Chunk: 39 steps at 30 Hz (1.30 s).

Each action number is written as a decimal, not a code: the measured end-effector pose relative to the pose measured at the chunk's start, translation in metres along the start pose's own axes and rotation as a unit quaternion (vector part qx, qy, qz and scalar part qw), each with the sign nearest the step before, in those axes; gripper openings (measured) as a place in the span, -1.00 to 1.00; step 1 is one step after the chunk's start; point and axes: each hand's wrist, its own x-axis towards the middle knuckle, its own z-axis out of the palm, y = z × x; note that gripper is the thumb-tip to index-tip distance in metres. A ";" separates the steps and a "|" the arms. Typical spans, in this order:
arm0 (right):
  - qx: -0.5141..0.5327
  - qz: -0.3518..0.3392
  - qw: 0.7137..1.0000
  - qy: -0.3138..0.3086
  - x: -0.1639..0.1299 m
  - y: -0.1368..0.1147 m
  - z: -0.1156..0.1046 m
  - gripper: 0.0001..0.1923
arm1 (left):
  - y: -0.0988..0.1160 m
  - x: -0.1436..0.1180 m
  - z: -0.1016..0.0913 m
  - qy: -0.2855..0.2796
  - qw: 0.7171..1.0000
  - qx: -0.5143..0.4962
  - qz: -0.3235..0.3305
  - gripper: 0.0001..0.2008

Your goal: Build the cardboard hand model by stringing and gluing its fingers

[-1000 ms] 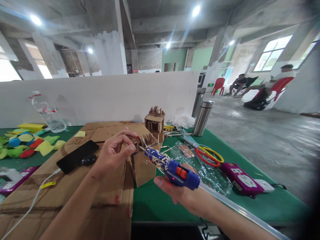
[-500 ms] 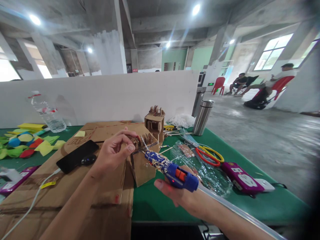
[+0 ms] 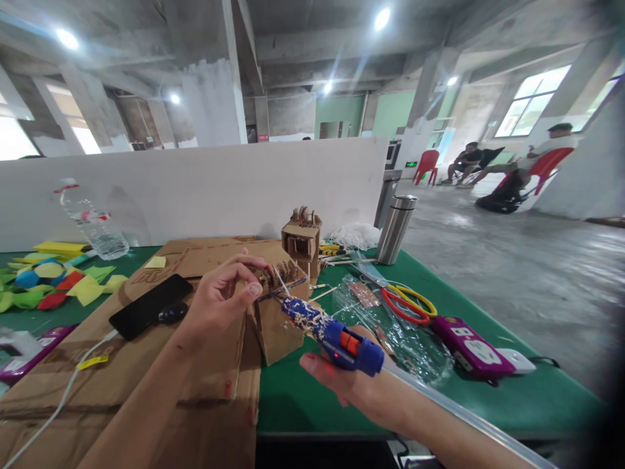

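My right hand [image 3: 359,381] is wrapped round a blue glue gun [image 3: 336,335] crusted with pale strands and dried bits. A long clear glue stick [image 3: 454,407] runs out of its back, over my forearm. The gun's nozzle points at a small cardboard structure [image 3: 280,339] with curled cardboard strips [image 3: 286,273] on top. At those strips, my left hand [image 3: 227,286] is closed in a pinch; whatever lies between its fingertips is too small to make out. A thin white stick slants upright just beside the fingertips.
Behind stands a cardboard tower [image 3: 303,241]. Scissors [image 3: 410,303], a plastic bag [image 3: 390,326], a purple power strip [image 3: 466,345] and a steel flask [image 3: 396,228] are on the right. Left are a phone [image 3: 151,306], a mouse [image 3: 172,314] and a water bottle [image 3: 95,221]. People sit far right.
The glue gun has shifted very slightly left and down with my right hand. My left hand keeps its pinch in nearly the same place.
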 end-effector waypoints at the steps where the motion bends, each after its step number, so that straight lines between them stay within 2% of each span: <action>1: 0.005 0.007 1.000 -0.005 0.000 0.000 0.000 -0.51 | 0.000 0.000 0.000 -0.001 1.000 0.001 0.001 -0.81; 6: 0.079 0.071 0.994 -0.023 -0.002 0.005 0.001 -0.60 | -0.001 -0.001 0.000 -0.006 1.000 -0.003 0.001 -0.84; 12: 0.083 0.008 0.996 0.013 -0.003 0.014 0.000 -0.61 | -0.001 0.000 0.001 -0.005 1.000 -0.004 0.001 -0.85; 19: 0.093 -0.050 0.994 0.006 -0.002 0.014 -0.001 -0.65 | -0.002 0.000 -0.001 -0.007 1.000 -0.007 -0.003 -0.86; 24: 0.078 -0.049 0.996 0.005 -0.004 0.010 -0.002 -0.65 | -0.003 0.000 -0.001 -0.010 1.000 -0.007 -0.003 -0.85; 33: 0.044 0.002 0.998 0.038 -0.004 0.017 0.002 -0.55 | -0.001 0.000 0.000 -0.004 1.000 -0.006 -0.007 -0.84; 39: 0.093 0.003 0.996 -0.008 -0.006 0.012 -0.006 -0.57 | -0.003 0.000 -0.001 -0.003 1.000 0.003 -0.005 -0.84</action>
